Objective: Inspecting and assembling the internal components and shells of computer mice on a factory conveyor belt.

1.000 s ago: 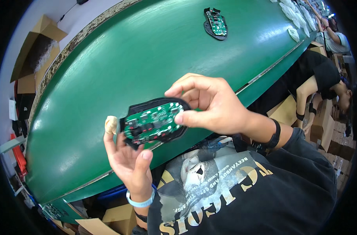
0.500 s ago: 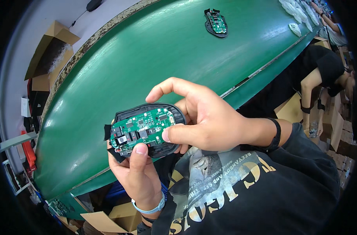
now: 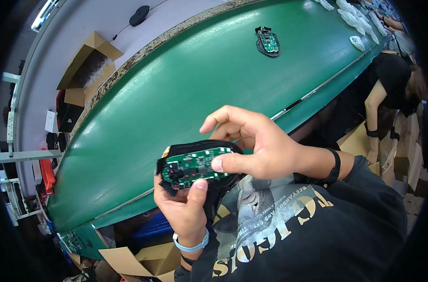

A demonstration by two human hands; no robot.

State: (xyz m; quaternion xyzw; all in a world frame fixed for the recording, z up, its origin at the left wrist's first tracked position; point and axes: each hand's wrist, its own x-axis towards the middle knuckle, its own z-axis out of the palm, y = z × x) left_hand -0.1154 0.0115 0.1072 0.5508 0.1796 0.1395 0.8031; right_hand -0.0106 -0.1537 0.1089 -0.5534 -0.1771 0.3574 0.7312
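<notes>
Both hands hold a rounded black plastic shell with a green circuit board set in its open side, facing up over the near edge of the green work surface. My left hand grips the left end from below, thumb on the board's near edge. My right hand is closed at the right end, its thumb pressed on the board and its index finger raised off it; the fingers beneath are partly hidden. A second shell with a board lies farther off on the surface.
The long green work surface curves past me. Beyond its far edge stands an open cardboard box; another cardboard box is below, at lower left. White plastic bags lie at the far right, with a co-worker bending at the right.
The shell and both hands now appear farther right and slightly lower, and the shell is tilted more. The background has also shifted right and down with the view. Both hands keep their hold.
</notes>
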